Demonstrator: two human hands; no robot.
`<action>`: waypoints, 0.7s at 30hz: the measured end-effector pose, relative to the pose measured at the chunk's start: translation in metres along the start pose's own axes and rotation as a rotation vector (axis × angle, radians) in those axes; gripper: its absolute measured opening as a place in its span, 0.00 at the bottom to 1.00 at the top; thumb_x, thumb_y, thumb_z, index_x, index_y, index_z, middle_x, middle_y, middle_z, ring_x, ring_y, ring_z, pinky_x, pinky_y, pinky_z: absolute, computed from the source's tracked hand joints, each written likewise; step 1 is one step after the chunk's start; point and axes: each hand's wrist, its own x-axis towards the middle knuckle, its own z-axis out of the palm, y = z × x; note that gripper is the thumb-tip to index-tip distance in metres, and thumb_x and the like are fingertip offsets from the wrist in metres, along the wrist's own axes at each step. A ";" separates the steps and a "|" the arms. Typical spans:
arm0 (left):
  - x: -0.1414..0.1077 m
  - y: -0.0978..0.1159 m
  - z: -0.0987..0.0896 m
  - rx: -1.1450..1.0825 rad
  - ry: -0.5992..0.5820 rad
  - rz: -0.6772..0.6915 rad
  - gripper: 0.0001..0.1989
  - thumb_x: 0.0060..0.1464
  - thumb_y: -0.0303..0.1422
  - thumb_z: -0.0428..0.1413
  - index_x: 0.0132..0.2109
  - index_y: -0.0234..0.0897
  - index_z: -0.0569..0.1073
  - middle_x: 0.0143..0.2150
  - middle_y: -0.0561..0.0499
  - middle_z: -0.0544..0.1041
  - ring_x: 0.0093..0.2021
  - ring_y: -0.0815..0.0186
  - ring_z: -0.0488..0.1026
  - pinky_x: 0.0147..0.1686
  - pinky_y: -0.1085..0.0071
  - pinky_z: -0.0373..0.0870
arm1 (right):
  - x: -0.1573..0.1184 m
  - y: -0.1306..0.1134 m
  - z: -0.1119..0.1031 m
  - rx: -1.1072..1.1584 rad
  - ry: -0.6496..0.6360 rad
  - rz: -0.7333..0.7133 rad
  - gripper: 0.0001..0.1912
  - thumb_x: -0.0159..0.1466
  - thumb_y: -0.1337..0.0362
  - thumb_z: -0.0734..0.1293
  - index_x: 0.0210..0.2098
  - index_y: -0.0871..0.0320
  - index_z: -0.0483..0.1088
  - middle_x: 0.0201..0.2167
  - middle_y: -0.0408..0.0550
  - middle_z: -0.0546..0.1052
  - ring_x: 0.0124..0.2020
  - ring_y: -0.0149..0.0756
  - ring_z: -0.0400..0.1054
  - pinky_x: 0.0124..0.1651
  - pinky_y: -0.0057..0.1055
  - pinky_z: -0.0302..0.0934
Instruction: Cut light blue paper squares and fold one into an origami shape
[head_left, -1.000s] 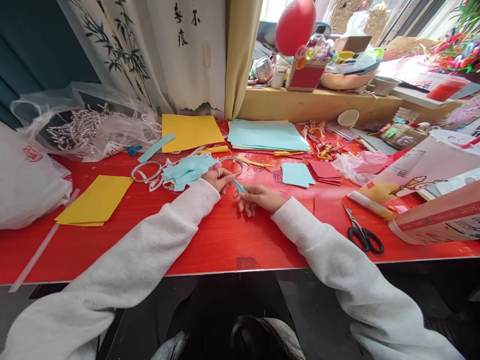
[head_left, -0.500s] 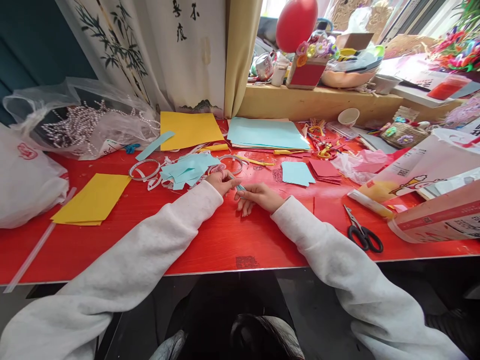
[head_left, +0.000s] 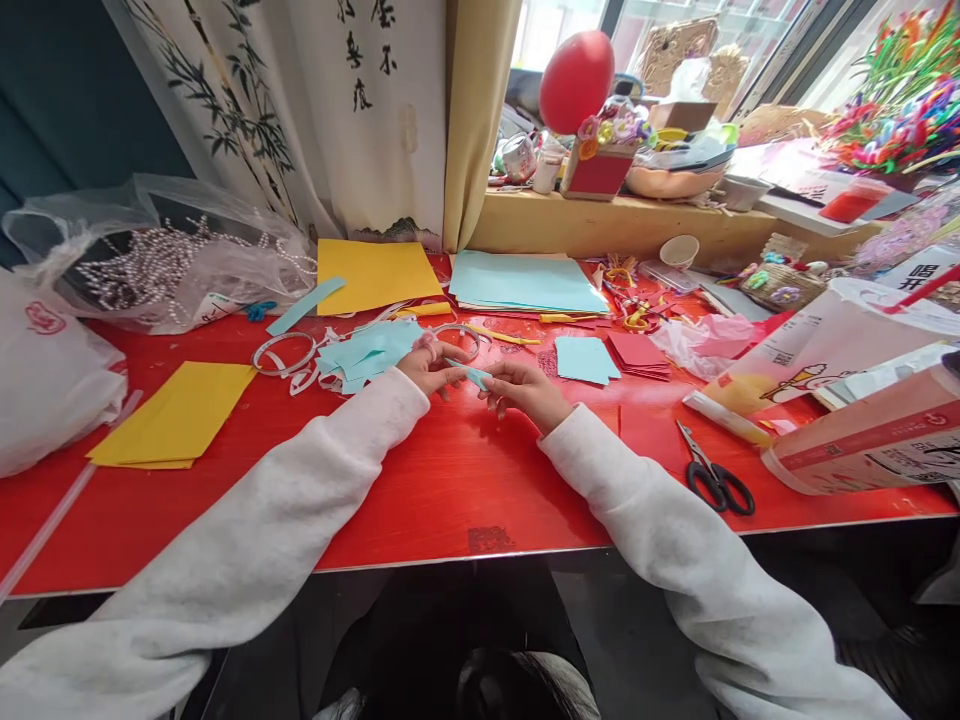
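A small strip of light blue paper (head_left: 472,375) is stretched between my two hands, above the red table. The fingers of my left hand (head_left: 433,370) pinch its left end. At the other end, my right hand (head_left: 525,391) grips it between thumb and fingers. Just behind my left hand lies a loose heap of light blue paper pieces (head_left: 367,352), with a roll of clear tape (head_left: 459,340) beside it. Off to the right of my right hand are a small stack of light blue paper (head_left: 585,359) and a stack of red paper (head_left: 637,355).
Black-handled scissors (head_left: 716,480) lie at the right, near two drink cups (head_left: 862,430). Yellow paper sheets (head_left: 176,415) rest at the left beside plastic bags (head_left: 52,370). Larger yellow (head_left: 375,275) and blue sheets (head_left: 525,280) lie at the back, below the cluttered windowsill (head_left: 555,225).
The blue paper strip has turned flatter, showing more of its face between my fingers. My hands have shifted slightly apart. The camera view has tilted up a little.
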 end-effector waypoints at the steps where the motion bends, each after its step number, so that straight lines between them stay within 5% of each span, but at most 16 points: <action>1: 0.000 -0.002 0.000 0.059 0.010 -0.008 0.17 0.40 0.38 0.58 0.36 0.32 0.69 0.24 0.53 0.69 0.26 0.70 0.69 0.18 0.74 0.69 | 0.000 0.001 0.001 -0.048 0.007 -0.012 0.16 0.52 0.56 0.68 0.32 0.62 0.64 0.25 0.44 0.71 0.20 0.25 0.66 0.20 0.23 0.62; 7: -0.004 -0.003 0.002 0.408 0.031 0.042 0.09 0.48 0.37 0.51 0.29 0.35 0.68 0.19 0.56 0.67 0.18 0.74 0.65 0.21 0.75 0.66 | -0.008 -0.004 0.015 -0.381 -0.087 -0.006 0.14 0.58 0.55 0.61 0.28 0.62 0.63 0.22 0.43 0.70 0.18 0.24 0.64 0.20 0.23 0.60; 10: -0.015 0.015 0.002 0.588 0.055 0.202 0.11 0.50 0.39 0.50 0.30 0.35 0.70 0.21 0.54 0.70 0.21 0.72 0.67 0.25 0.74 0.66 | -0.018 -0.022 0.018 -0.525 -0.035 -0.031 0.14 0.60 0.57 0.59 0.26 0.62 0.64 0.21 0.44 0.70 0.17 0.24 0.63 0.21 0.23 0.59; 14: -0.033 0.030 0.007 0.847 0.290 0.575 0.11 0.54 0.37 0.47 0.36 0.38 0.72 0.33 0.51 0.75 0.34 0.67 0.71 0.35 0.72 0.67 | -0.063 -0.063 0.016 -0.717 0.185 -0.080 0.18 0.61 0.55 0.57 0.44 0.60 0.63 0.35 0.50 0.74 0.29 0.32 0.69 0.31 0.30 0.64; 15: -0.035 0.028 0.010 0.901 0.299 0.627 0.11 0.54 0.36 0.47 0.35 0.39 0.72 0.32 0.51 0.75 0.34 0.67 0.71 0.35 0.72 0.67 | -0.081 -0.073 0.017 -0.829 0.290 -0.142 0.19 0.61 0.55 0.59 0.48 0.59 0.61 0.39 0.52 0.73 0.34 0.35 0.69 0.35 0.32 0.64; 17: -0.036 0.013 0.020 0.997 0.120 0.726 0.11 0.55 0.32 0.46 0.33 0.40 0.72 0.29 0.52 0.75 0.32 0.68 0.71 0.36 0.72 0.67 | -0.121 -0.088 0.021 -0.947 0.410 -0.262 0.19 0.62 0.58 0.58 0.51 0.56 0.59 0.41 0.51 0.73 0.39 0.35 0.68 0.39 0.32 0.63; 19: -0.034 -0.006 0.032 1.120 -0.031 0.808 0.14 0.55 0.30 0.44 0.28 0.39 0.72 0.27 0.50 0.75 0.30 0.68 0.71 0.36 0.71 0.67 | -0.158 -0.096 0.028 -0.997 0.324 -0.309 0.13 0.62 0.62 0.58 0.47 0.53 0.63 0.36 0.47 0.75 0.35 0.31 0.69 0.37 0.26 0.63; 21: -0.034 -0.022 0.041 1.150 -0.054 0.837 0.15 0.55 0.30 0.44 0.27 0.38 0.73 0.29 0.49 0.76 0.31 0.68 0.72 0.40 0.68 0.66 | -0.184 -0.096 0.036 -1.038 0.001 -0.312 0.09 0.62 0.62 0.60 0.42 0.52 0.66 0.30 0.44 0.76 0.29 0.29 0.69 0.31 0.24 0.62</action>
